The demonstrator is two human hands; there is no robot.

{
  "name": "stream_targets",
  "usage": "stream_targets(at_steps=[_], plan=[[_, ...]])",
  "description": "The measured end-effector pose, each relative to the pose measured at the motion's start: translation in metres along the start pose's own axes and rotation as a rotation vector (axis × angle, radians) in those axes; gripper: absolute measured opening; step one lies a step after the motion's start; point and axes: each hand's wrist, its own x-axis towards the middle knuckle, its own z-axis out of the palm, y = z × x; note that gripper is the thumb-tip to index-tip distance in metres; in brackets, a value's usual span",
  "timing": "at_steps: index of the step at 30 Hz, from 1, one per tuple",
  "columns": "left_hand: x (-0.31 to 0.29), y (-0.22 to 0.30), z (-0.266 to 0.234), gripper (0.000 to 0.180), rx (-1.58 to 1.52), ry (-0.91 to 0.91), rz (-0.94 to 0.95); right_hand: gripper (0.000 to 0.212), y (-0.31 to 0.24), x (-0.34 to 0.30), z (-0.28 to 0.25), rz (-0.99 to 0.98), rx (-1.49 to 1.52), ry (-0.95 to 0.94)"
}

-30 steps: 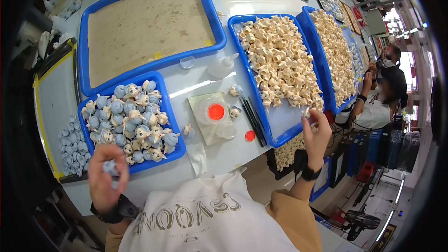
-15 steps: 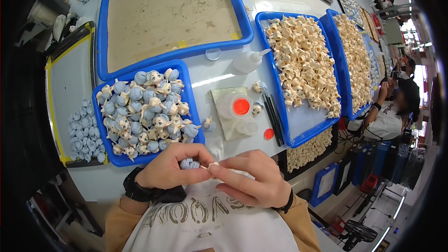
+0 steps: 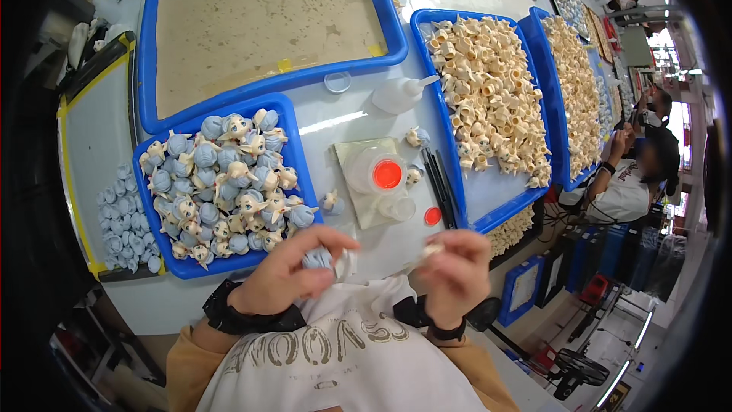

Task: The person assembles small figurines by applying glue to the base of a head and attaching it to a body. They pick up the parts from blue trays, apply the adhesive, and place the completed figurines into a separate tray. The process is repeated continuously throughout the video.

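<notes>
My left hand (image 3: pixel 271 278) curls around a pale blue ridged hair piece (image 3: pixel 317 258), its thumb and forefinger spread apart above it. Off to the right, my right hand (image 3: pixel 457 278) pinches a small cream piece (image 3: pixel 431 250), blurred by motion, so its exact shape is unclear. Beyond my left hand, a blue tray (image 3: pixel 309 175) is heaped with small doll heads with pointed ears and pale blue hair. Just outside that tray, a single doll head (image 3: pixel 332 202) lies on the table.
An open jar of red-orange liquid (image 3: pixel 387 174) stands on a pad (image 3: pixel 352 154). Nearby are a squeeze bottle (image 3: pixel 402 95), dark pens (image 3: pixel 440 187) and a red cap (image 3: pixel 432 216). A blue tray (image 3: pixel 427 46) of cream parts is at right; pale blue pieces (image 3: pixel 126 217) lie left.
My hands, together half a second ago, have parted. The right has moved right with the cream piece; the left still has the blue hair piece. The whole view has shifted slightly.
</notes>
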Motion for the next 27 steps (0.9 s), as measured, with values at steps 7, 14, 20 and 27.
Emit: stream_targets(at_steps=[7,14,20,27], plan=[[-0.003,0.001,0.002,0.028,-0.072,0.032,0.029,0.031,0.029,0.001,-0.007,0.296,-0.112,0.016],[-0.005,-0.001,-0.005,0.026,-0.062,0.0,0.078,0.031,0.033,0.004,0.004,0.179,-0.232,0.026],[-0.004,-0.005,-0.006,0.031,-0.105,0.0,0.104,0.033,0.034,0.005,0.005,0.091,-0.363,-0.034],[-0.006,-0.003,-0.005,0.026,-0.086,-0.025,0.045,0.036,0.034,0.007,0.006,-0.035,-0.456,-0.061]])
